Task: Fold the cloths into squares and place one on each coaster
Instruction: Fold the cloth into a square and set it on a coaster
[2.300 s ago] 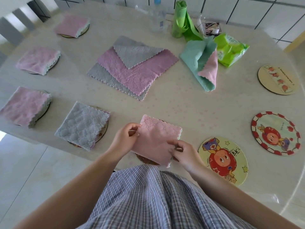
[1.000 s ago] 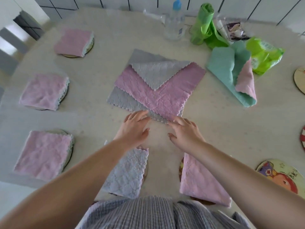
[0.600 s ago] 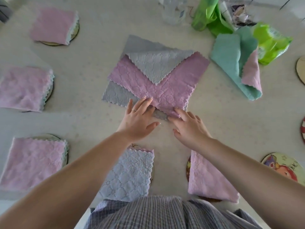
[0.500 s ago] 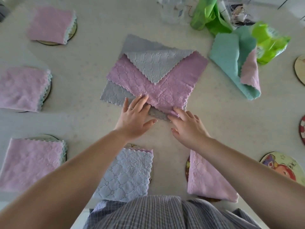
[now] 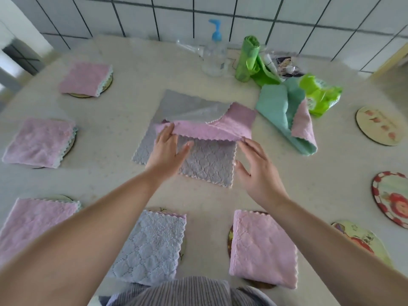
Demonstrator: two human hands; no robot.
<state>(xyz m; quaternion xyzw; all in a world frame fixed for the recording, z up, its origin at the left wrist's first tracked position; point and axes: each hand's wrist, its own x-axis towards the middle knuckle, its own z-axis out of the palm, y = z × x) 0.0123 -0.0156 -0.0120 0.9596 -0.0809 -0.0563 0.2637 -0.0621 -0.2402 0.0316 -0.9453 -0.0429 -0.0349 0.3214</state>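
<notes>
Head view shows my round pale surface (image 5: 123,180) backed by a tiled wall. Far across it stand a clear pump bottle (image 5: 213,56) with a blue top, a green bag roll (image 5: 247,59), a crumpled green packet (image 5: 320,93) and a loose teal cloth (image 5: 280,111) with a pink corner flopped over it. Five folded cloths already sit on coasters: three pink ones down the left side, a grey folded cloth (image 5: 148,246) near me, and a pink folded cloth (image 5: 262,246) just to its right. Three bare coasters lie along the right edge, the farthest being a pale coaster (image 5: 379,125).

At the centre, the pink cloth (image 5: 212,129) lies on the grey cloth (image 5: 205,162), its near edge turned up and away from me. My left hand (image 5: 167,151) pinches that raised edge at its left end, thumb beneath. My right hand (image 5: 258,171) has its grip released, fingers spread, fingertips touching the right end of the fold.
</notes>
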